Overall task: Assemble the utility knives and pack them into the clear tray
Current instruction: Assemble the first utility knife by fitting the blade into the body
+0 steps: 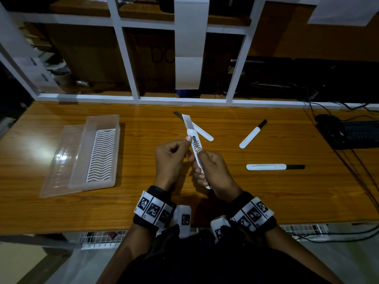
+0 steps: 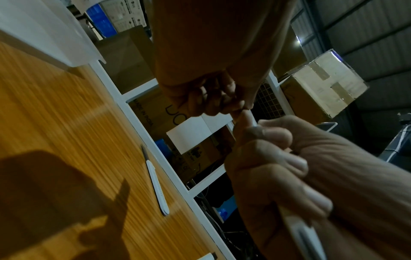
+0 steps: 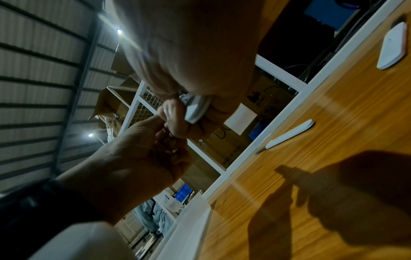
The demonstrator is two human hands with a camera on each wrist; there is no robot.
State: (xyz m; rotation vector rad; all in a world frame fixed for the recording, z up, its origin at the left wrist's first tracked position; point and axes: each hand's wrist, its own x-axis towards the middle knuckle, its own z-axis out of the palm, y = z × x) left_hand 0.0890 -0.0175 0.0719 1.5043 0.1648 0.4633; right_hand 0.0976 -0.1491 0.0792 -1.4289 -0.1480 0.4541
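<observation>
Above the middle of the table I hold a white utility knife upright and tilted, its pale blade sticking out at the far end. My right hand grips the handle, thumb on the slider track. My left hand pinches the casing's front end with thumb and curled fingers. In the right wrist view the knife's rear end shows between my fingers. Three more knives lie on the table: one just behind the held one, one to the right, one nearer. The clear tray stands at the left.
A white wavy insert lies in the tray, and a clear lid sits against its left side. A black keyboard and cables occupy the right end. A white shelf frame runs along the table's far edge.
</observation>
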